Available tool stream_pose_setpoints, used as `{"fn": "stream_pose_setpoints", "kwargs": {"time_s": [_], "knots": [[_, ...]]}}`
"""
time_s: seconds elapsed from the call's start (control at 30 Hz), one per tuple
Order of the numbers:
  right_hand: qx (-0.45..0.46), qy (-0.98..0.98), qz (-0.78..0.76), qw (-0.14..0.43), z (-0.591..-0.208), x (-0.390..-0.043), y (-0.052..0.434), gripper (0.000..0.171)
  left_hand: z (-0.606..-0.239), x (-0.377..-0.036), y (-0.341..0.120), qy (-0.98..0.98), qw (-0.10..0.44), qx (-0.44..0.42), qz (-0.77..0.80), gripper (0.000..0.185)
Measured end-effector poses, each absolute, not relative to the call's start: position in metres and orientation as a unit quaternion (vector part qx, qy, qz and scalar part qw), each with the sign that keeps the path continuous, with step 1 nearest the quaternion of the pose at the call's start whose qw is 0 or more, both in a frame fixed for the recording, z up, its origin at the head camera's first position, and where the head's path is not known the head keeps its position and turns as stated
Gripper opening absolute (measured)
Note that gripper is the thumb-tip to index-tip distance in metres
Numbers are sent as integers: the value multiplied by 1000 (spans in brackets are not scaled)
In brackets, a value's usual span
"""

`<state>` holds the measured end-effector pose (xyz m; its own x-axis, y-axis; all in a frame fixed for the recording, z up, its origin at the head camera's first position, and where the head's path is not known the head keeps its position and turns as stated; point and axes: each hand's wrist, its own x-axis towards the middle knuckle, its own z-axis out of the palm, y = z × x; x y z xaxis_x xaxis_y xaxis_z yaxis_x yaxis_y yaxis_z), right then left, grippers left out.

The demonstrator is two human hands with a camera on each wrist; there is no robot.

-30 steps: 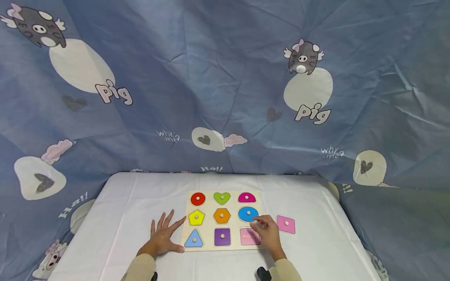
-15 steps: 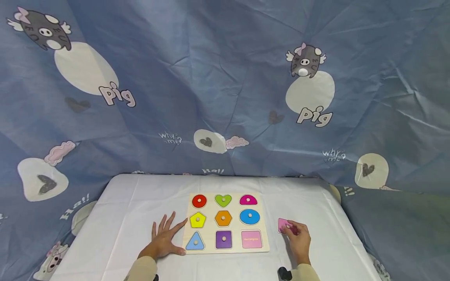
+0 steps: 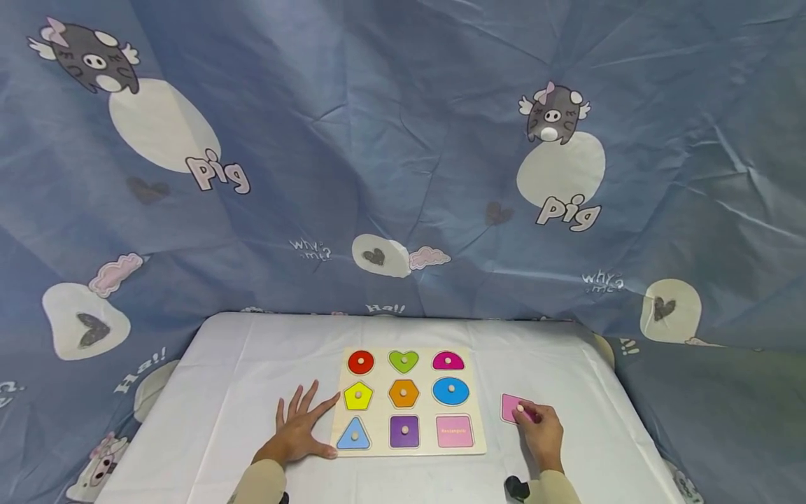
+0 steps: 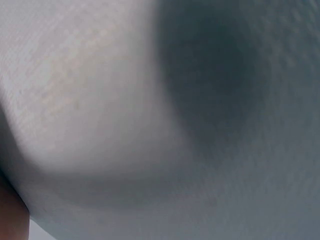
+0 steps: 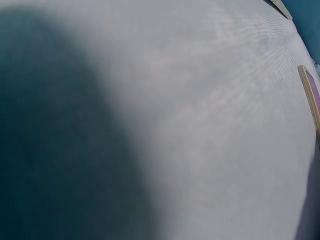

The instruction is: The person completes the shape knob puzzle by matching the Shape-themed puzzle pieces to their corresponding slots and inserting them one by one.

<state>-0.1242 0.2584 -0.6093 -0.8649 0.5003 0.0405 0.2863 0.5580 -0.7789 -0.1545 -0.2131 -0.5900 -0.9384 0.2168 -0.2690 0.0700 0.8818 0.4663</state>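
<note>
In the head view a wooden shape puzzle board point(image 3: 425, 414) lies on the white cloth. My left hand point(image 3: 296, 430) has its fingers spread beside the board, index finger and thumb at its left edge. To the right of the board is a pink rectangle puzzle piece point(image 3: 508, 409), and my right hand point(image 3: 543, 432) pinches it by its small knob, partly covering it. The pink recess point(image 3: 455, 431) at the board's near right bears a printed word and no piece. In the right wrist view the edge of the pink piece shows at the far right.
Several knobbed shapes sit in the board, among them a blue oval point(image 3: 450, 390), a purple square point(image 3: 404, 431) and a red circle point(image 3: 361, 362). The white-covered table point(image 3: 252, 357) meets a blue patterned cloth point(image 3: 403, 175) behind it.
My right hand has moved right from over the board to the pink rectangle piece and taken its knob. The left hand stays beside the board. The head view has shifted slightly.
</note>
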Motion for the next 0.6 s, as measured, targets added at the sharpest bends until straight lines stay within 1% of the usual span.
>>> {"fn": "stream_pose_setpoints", "kwargs": {"time_s": [0.33, 0.6], "knots": [[-245, -867, 410, 143, -610, -126, 255, 22, -587, -157, -214, 958, 160, 75, 228, 111], [-240, -867, 409, 152, -610, -125, 255, 21, -588, -155, -213, 958, 160, 73, 226, 109]]}}
